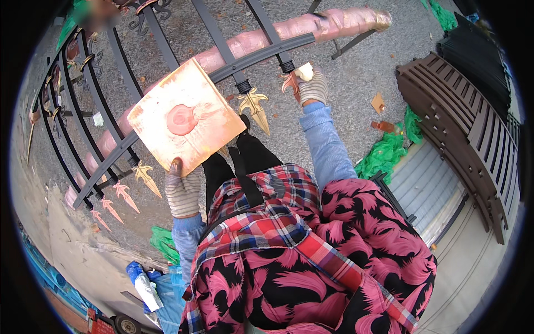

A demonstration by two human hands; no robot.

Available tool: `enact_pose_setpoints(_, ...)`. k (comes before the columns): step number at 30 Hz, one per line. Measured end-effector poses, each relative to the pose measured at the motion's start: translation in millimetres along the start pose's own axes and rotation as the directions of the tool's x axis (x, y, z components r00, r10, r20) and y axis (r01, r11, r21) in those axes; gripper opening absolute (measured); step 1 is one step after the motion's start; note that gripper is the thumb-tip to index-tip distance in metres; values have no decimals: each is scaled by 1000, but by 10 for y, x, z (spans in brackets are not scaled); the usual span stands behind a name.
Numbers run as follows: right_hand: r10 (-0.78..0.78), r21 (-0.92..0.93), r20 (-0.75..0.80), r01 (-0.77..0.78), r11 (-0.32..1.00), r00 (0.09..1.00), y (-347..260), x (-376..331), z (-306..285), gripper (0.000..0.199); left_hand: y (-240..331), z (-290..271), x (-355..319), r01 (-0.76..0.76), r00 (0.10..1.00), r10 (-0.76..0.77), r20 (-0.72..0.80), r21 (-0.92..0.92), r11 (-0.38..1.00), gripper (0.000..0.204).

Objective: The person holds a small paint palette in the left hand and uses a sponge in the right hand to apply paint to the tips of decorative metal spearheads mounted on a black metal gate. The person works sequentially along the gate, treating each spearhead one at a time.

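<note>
My left hand (182, 192), in a striped knit glove, grips the near edge of a square pale board (158, 97), thumb on top. A wet pinkish-copper puddle of paint (181, 119) lies on the board, with smears around it. My right hand (313, 88), also gloved, pinches a cream piece of sponge (304, 72). It is beside a copper-coloured spearhead finial (290, 82) on a black metal railing (210, 28); whether they touch is unclear. Left of it points a gold finial (255, 108). Further left hang another gold finial (147, 177) and several copper ones (125, 197).
The railing lies across a long plastic-wrapped support (339, 26) stained pink. Brown slatted panels (445, 106) are stacked at the right. Green plastic (387, 150) and a bottle of orange-brown liquid (384, 127) lie on the ground. Blue and white bags (146, 286) are at the lower left.
</note>
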State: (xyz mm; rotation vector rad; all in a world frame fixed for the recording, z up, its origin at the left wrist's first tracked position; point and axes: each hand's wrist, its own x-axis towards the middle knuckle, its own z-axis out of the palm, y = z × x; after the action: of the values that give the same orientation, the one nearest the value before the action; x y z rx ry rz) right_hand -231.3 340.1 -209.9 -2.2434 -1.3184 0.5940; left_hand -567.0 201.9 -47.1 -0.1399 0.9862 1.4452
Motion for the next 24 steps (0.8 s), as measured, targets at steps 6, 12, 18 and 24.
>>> enact_pose_setpoints(6,397,737,225,-422,528,890,-179,233,-133,25,58,-27,15,-18,1000,18,-1,20,1000,57)
enact_pose_setpoints(12,162,-194,-17,-162,967,987,-159,209,-92,33,103,-148,34,-40,999,43,-29,92,995,56)
enact_pose_setpoints(18,311,-21,-19,-311,950,950,-551,-136,-291,39,119,-112,3,-53,998,54,-26,47,997,58)
enact_pose_setpoints(24,452,78,137,-464,882,882,-930,-344,-196,39,119,-103,51,-22,1000,22,1,58,998,61)
